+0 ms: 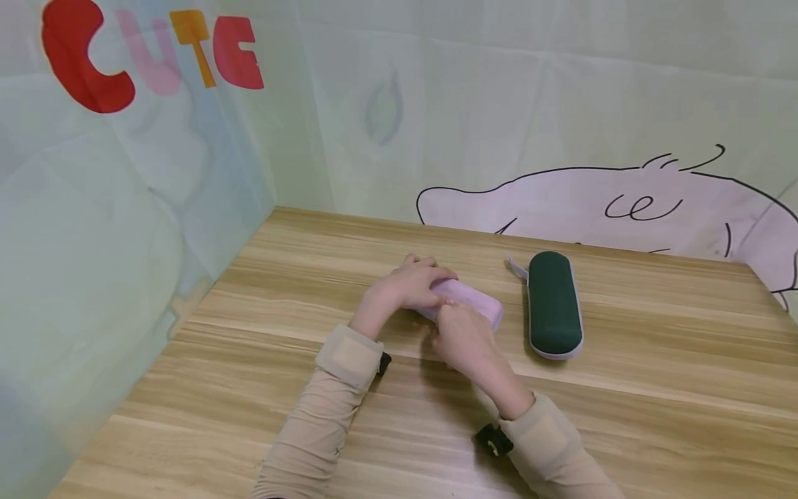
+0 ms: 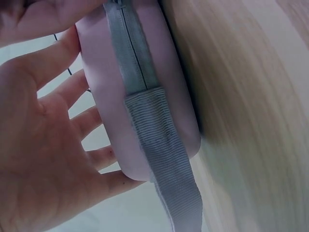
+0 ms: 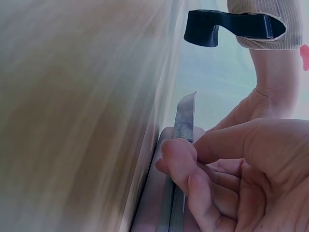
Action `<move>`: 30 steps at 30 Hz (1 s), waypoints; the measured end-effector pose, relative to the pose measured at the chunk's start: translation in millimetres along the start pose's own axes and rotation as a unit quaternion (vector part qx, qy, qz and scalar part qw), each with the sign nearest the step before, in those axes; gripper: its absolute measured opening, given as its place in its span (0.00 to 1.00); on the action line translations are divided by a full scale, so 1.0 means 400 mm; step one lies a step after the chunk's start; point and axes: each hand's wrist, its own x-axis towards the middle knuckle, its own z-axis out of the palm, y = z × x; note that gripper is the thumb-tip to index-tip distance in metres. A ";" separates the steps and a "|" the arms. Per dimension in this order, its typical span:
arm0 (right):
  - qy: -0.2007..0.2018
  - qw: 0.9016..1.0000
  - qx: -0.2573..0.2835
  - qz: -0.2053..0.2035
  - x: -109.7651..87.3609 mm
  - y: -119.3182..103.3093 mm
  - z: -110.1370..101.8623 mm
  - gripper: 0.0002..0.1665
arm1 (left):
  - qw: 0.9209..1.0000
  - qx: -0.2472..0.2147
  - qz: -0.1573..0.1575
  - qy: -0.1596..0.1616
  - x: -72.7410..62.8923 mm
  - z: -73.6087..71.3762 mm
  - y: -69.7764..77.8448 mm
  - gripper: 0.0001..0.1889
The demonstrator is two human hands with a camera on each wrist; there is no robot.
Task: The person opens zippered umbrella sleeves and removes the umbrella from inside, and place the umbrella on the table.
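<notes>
While left hand point(image 1: 408, 285), fingers spread, grips one pink zippered case point(image 1: 475, 301) mid-frame, right hand point(image 1: 464, 338), curled, pinches its zipper point(image 2: 133, 48); one green case point(image 1: 553, 305), centre-right; contents hidden.

You're at a staged tabletop corner, more makeshift recording booth than room: wood-grain table point(image 1: 206, 388) backed by creased printed sheets point(image 1: 474, 111). Left of you, the letters CUTE point(image 1: 240, 54); ahead, a line-drawn cartoon figure point(image 1: 561, 197). Black wrist devices point(image 1: 494, 440) fit a recording set-up; building type can't be told.
</notes>
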 end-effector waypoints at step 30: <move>0.012 1.000 -0.009 -0.009 0.017 -0.014 0.006 0.17 | 1.000 0.000 0.014 -0.003 0.004 -0.002 -0.011 0.27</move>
